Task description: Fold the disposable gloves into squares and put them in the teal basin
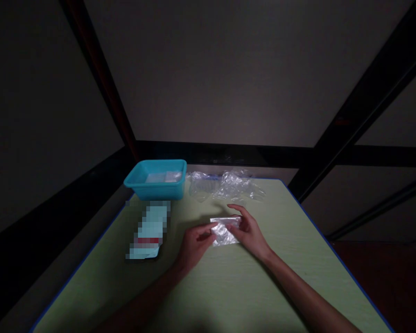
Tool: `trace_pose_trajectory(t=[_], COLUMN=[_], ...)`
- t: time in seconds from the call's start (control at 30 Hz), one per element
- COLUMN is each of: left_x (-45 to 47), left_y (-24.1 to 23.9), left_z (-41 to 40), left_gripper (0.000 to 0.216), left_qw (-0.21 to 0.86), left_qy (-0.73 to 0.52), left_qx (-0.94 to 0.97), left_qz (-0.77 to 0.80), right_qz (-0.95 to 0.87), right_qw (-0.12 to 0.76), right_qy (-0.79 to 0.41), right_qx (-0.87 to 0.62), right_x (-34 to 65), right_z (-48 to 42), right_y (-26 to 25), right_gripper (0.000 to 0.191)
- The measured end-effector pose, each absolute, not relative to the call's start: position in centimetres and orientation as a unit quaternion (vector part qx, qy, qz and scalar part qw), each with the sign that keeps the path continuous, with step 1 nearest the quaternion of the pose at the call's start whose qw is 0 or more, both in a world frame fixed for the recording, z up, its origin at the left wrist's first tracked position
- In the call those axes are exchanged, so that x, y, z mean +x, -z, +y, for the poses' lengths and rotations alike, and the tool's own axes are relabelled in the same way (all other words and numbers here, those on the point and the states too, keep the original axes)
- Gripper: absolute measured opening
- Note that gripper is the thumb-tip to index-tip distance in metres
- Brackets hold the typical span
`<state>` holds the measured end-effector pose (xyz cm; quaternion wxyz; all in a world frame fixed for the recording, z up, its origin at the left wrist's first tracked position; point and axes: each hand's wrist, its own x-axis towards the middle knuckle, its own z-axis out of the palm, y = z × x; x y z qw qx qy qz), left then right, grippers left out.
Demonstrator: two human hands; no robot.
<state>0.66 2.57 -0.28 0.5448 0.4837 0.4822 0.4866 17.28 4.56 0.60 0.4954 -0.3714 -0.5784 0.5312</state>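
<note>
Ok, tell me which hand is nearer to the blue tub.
Left. The left hand is in front of the blue tub, slightly to its right, pinching one edge of the small bag; the right hand holds the other edge, farther off.

The room is dim, the light weak and even. A pale green table point(229, 286) with a blue edge point(334, 252) stands before a plain grey-beige wall point(222, 69). 2 dark slanted beams point(100, 78) cross the wall above 1 dark horizontal rail point(229, 155). At the right lies a reddish-brown floor point(384, 268).
</note>
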Motion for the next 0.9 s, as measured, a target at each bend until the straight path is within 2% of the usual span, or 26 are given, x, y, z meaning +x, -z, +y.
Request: trace_pose_trajectory(t=[0.37,0.5,0.67,0.9], left_x=[0.2,0.2,-0.1,-0.4], left_y=[-0.2,-1.0,-2.0,-2.0], left_z=[2.8,2.4,2.2,2.8], left_gripper=[0.041,0.038,0.054,0.060], left_qw=[0.568,0.557,0.551,0.550], left_qy=[-0.472,-0.483,-0.531,-0.610], left_qx=[0.506,0.508,0.471,0.378], left_qz=[0.447,0.445,0.439,0.427], right_qz=[-0.479,-0.396,-0.230,-0.186], right_qw=[0.519,0.559,0.595,0.604], right_qy=[-0.617,-0.674,-0.745,-0.751], right_qx=[-0.347,-0.277,-0.194,-0.194], right_x=[18.1,17.6,15.3,10.8], right_z=[5.4,5.1,3.3,0.2], right_y=[-0.9,-1.1,-1.0,-0.5], right_gripper=[0.058,0.059,0.060,0.093])
